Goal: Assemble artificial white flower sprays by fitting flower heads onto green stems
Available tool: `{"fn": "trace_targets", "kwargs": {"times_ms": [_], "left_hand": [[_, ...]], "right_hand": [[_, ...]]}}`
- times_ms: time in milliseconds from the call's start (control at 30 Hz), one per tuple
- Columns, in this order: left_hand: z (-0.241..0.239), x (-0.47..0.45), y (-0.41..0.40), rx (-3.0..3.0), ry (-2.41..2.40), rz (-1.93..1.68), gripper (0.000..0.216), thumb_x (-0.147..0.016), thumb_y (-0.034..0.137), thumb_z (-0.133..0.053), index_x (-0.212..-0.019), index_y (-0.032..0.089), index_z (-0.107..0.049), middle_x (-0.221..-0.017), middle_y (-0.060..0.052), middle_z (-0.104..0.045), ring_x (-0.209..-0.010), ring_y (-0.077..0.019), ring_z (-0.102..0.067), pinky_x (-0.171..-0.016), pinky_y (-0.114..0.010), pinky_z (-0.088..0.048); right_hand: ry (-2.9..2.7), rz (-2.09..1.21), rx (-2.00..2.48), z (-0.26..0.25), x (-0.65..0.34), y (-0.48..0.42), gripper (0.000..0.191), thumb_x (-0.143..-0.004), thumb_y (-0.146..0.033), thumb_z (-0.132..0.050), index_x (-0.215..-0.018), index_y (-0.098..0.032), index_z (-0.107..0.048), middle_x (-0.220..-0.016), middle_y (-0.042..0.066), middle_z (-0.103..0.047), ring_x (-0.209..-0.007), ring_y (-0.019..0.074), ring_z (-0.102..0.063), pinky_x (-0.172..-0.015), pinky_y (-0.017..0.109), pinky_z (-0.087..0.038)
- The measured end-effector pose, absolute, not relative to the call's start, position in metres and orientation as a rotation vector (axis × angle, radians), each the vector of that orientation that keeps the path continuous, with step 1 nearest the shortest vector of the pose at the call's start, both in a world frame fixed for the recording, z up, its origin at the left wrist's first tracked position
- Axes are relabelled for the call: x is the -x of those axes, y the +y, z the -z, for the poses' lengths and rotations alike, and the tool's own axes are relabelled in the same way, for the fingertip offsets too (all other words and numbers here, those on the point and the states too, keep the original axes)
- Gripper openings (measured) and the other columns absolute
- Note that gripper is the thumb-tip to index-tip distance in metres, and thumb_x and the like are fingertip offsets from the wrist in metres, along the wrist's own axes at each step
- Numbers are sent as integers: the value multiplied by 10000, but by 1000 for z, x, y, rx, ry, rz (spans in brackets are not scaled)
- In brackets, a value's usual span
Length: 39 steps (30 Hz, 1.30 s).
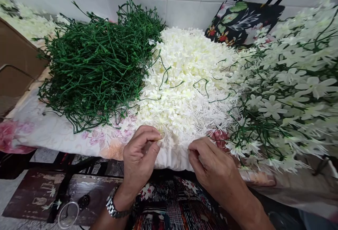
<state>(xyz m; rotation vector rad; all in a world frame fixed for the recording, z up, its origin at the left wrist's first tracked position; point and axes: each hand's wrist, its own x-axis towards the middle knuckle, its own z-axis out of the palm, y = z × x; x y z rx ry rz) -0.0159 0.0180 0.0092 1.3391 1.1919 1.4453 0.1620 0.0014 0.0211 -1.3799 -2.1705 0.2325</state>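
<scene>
My left hand point(141, 152), with a metal watch on its wrist, is closed in a pinch of thumb and forefinger at the front edge of the table. Fine white strands show beside its fingertips, but what it grips is too small to name. A short gap to the right, my right hand point(212, 161) is closed too, its fingertips pressed together and their contents hidden. Just beyond both hands lies a heap of white artificial flower heads point(182, 64). Thin white stamen pieces point(211, 113) are piled at its right front.
Bare green plastic stems point(97, 61) form a big tangle at the left. Finished white flower sprays point(298, 92) crowd the right side. A black floral bag point(243, 22) leans on the tiled wall point(185, 11). Cardboard point(21, 61) stands far left; a clear cup point(68, 215) is below.
</scene>
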Motion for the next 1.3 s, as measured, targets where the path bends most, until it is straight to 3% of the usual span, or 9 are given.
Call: {"fn": "trace_targets", "kwargs": {"times_ms": [133,233,367,600,833,933,1100,1300], "left_hand": [[-15,14,16,-894,952,-1339,14,-710,179,-721,-711,176,-708,-738,-14,-600,-600,-102,-555,-513,-201,-459],[-22,11,17,-584,808,-1205,106,-646,221,-778,-657,151,-700,-671,-4,-603,-485,-78,-538,-447,-196,-451],[-26,11,18,-395,686,-1115,127,-599,209,-806,-636,141,-706,-643,-19,-632,-478,-79,-549,-406,-173,-455],[-25,15,16,-324,620,-1086,95,-583,171,-792,-627,138,-714,-735,-40,-652,-501,-80,-583,-424,-173,-483],[-27,14,14,-296,614,-1140,158,-528,206,-827,-624,146,-717,-658,-15,-603,-466,-64,-531,-385,-154,-403],[-27,13,14,-299,609,-1139,141,-527,187,-818,-603,144,-708,-577,4,-558,-447,-59,-505,-376,-147,-373],[-26,12,13,-310,670,-1128,160,-514,198,-825,-595,138,-700,-564,1,-576,-428,-69,-503,-366,-161,-375],[-23,8,11,-353,680,-1102,150,-570,213,-818,-627,135,-704,-534,3,-591,-413,-64,-515,-375,-150,-414]], "right_hand": [[-2178,-278,1391,-16,-159,0,199,-859,-35,-396,-737,-181,-453,-661,-3,-465,-580,119,-460,-555,265,-360],[-2177,-299,1412,-13,-158,-1,182,-867,-45,-384,-781,-178,-474,-679,2,-470,-596,125,-472,-566,269,-376],[-2238,-302,1420,-11,-160,-3,203,-858,-31,-379,-883,-169,-526,-753,34,-519,-669,149,-499,-601,284,-397],[-2372,-200,1418,-12,-160,-4,214,-826,8,-396,-823,-154,-536,-757,57,-499,-708,187,-483,-630,330,-404],[-2484,-22,1502,-14,-159,-3,197,-813,-31,-421,-707,-185,-483,-711,56,-482,-687,214,-455,-606,350,-378],[-2363,-187,1468,-19,-162,-2,185,-818,-53,-412,-704,-188,-468,-685,31,-482,-645,177,-462,-581,314,-379],[-1971,-766,1360,-34,-166,-2,131,-794,-82,-454,-742,-196,-495,-625,-36,-487,-534,83,-459,-496,198,-382],[-1497,-1149,1233,-31,-162,1,96,-773,-142,-519,-815,-188,-592,-647,-25,-535,-549,79,-504,-475,167,-422]]}}
